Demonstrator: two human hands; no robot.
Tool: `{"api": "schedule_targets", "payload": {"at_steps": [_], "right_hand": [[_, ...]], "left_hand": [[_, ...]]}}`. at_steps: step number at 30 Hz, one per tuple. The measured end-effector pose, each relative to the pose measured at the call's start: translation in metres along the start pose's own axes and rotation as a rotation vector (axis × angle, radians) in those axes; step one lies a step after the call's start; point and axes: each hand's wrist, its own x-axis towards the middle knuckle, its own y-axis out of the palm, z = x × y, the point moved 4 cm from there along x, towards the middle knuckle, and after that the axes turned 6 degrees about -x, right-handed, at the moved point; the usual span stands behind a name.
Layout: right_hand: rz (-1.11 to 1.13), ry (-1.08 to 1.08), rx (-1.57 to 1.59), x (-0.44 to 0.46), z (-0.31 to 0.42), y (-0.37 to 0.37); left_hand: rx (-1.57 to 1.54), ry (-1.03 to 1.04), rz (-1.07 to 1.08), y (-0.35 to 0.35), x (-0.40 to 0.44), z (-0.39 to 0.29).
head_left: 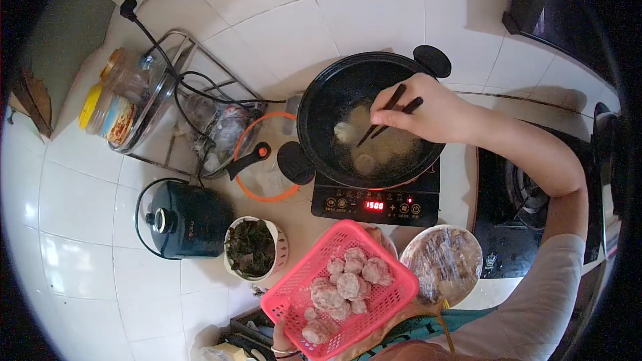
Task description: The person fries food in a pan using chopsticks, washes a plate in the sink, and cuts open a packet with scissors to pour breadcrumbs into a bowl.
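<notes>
My right hand (421,110) grips a pair of dark chopsticks (382,128), their tips pointing down into a black wok (328,83). Cloudy, bubbling liquid (384,150) fills the bottom of the wok, and a pale lump (346,133) floats at its left side. At the lower edge of the view, my left hand (283,337) holds a pink plastic basket (284,301) by its rim; most of the fingers are hidden under it. Several pale, coated meatballs (349,286) lie inside the basket.
The wok stands on an induction cooker (328,206) reading 1500. An orange-rimmed glass lid (244,190), a bowl of dark leaves (251,247) and a dark-green pot (184,220) are on the left. A film-covered plate (441,261) sits near a gas stove (501,207). A cable (177,73) hangs behind.
</notes>
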Motion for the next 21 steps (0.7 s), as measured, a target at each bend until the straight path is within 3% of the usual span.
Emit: {"api": "schedule_targets", "payload": {"at_steps": [3,6,10,16,21], "right_hand": [[0.03,-0.203,0.013,0.001,0.009,0.019],[0.187,-0.18,-0.215,-0.002,0.025,0.037],[0.199,-0.205,-0.25,0.0,0.028,0.049],[0.17,-0.16,-0.227,-0.004,0.039,0.035],[0.002,-0.147,-0.201,-0.017,0.034,0.014]], "left_hand": [[0.041,-0.003,-0.017,-0.005,0.001,-0.001],[-0.029,-0.021,-0.003,-0.008,0.003,-0.003],[-0.056,-0.013,0.021,-0.02,0.006,0.0],[-0.059,0.035,0.072,-0.017,0.008,0.001],[-0.083,0.006,0.063,-0.025,0.011,0.002]]}}
